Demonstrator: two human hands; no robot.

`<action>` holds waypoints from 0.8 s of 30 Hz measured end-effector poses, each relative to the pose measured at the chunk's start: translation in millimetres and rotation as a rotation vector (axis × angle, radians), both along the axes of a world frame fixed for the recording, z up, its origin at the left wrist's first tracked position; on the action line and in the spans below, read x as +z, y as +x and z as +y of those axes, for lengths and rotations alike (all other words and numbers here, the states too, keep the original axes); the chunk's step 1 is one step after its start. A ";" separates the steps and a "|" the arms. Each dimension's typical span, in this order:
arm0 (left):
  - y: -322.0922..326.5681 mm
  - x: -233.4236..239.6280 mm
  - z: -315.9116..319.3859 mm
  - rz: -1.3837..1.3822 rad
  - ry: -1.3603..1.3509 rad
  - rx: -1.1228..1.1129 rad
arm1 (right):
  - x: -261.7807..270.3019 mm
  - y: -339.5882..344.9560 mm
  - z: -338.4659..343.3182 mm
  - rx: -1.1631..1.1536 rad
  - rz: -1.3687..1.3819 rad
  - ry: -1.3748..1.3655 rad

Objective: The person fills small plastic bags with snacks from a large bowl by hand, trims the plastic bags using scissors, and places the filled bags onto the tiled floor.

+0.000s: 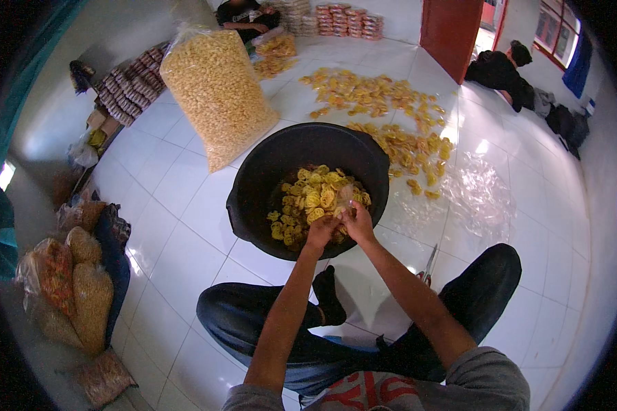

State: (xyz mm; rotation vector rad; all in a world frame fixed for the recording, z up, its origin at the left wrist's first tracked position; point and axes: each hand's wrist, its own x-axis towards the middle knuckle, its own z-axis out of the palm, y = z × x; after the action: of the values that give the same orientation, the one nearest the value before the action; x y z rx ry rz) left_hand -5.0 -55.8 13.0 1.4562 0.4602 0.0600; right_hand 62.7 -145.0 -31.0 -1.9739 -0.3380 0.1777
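A large black tub (252,169) stands on the tiled floor before my legs, partly filled with yellow lacy crackers (313,195). Over its near right part, my left hand (323,231) and my right hand (357,221) are close together. Between their fingers is a small clear plastic bag (345,194), its open end not plain to see. Both hands appear to pinch its lower part; whether crackers are inside cannot be told. Many filled packets (375,95) of yellow crackers lie on the floor beyond the tub.
A tall clear sack of pale snacks (216,87) leans beyond the tub at the left. Loose clear plastic bags (478,195) and scissors (428,267) lie at the right. Snack sacks (90,293) line the left side. Two other people are farther back, near stacked packs (349,20) and a red door (447,41).
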 end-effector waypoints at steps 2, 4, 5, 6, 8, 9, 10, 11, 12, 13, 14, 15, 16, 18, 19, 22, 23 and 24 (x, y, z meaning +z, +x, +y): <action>-0.3 -8.4 -5.1 -0.104 -0.135 0.046 | -11.4 14.4 -5.5 0.079 0.000 -0.064; -3.7 -13.2 0.0 -0.103 -0.219 0.122 | 1.6 8.1 -3.9 0.124 0.041 -0.054; -4.1 -15.3 3.2 -0.063 -0.279 0.160 | 4.7 0.3 -1.0 0.112 0.034 0.010; -1.4 -14.7 3.2 -0.027 -0.341 0.185 | 4.3 0.2 -1.6 0.110 0.020 0.016; 2.2 -13.7 4.3 0.026 -0.368 0.198 | -2.6 4.2 -1.4 0.127 -0.008 -0.030; 2.4 -12.3 5.0 0.043 -0.334 0.185 | -5.4 7.2 -1.8 0.143 -0.021 -0.082; -1.7 -12.7 9.1 0.062 -0.296 0.188 | 19.2 -8.6 -0.4 0.168 0.125 0.133; -5.4 -13.8 11.4 0.024 -0.289 0.213 | 21.7 -12.1 3.1 0.184 0.105 0.090; -5.9 -14.6 9.3 -0.015 -0.285 0.224 | 23.7 -12.4 1.3 0.187 0.083 0.046; -5.5 -14.9 7.7 -0.053 -0.280 0.236 | 24.5 -12.5 0.1 0.190 0.061 0.001; -3.0 -16.1 7.6 -0.062 -0.270 0.208 | 19.9 -12.0 0.2 0.189 0.065 0.073; -1.6 -16.4 8.3 -0.067 -0.259 0.184 | 16.4 -12.1 -0.3 0.196 0.009 0.040; -1.5 -16.7 8.6 -0.068 -0.263 0.174 | 13.2 -12.1 -1.3 0.203 -0.047 0.005; -0.9 -12.8 7.4 -0.068 -0.288 0.164 | 8.9 -11.6 -3.0 0.229 -0.163 0.069; -0.2 -11.0 6.2 -0.066 -0.310 0.161 | 7.6 -11.7 -2.0 0.249 -0.224 0.165; 2.6 -16.2 17.7 -0.076 -0.524 0.062 | 15.2 -17.3 -3.0 0.302 -0.255 0.131; 1.4 -17.4 16.7 -0.053 -0.382 0.062 | 18.6 -19.4 -3.4 0.318 -0.237 0.066; -5.0 6.1 7.6 -0.029 -0.240 0.054 | 18.2 -19.8 -3.8 0.346 -0.037 0.136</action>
State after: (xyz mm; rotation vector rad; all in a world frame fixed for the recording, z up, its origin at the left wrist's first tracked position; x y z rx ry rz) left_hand -10.0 -48.1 19.1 1.2058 0.4665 0.0668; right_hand 42.9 -148.8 -12.8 -1.7754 -0.6972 0.3307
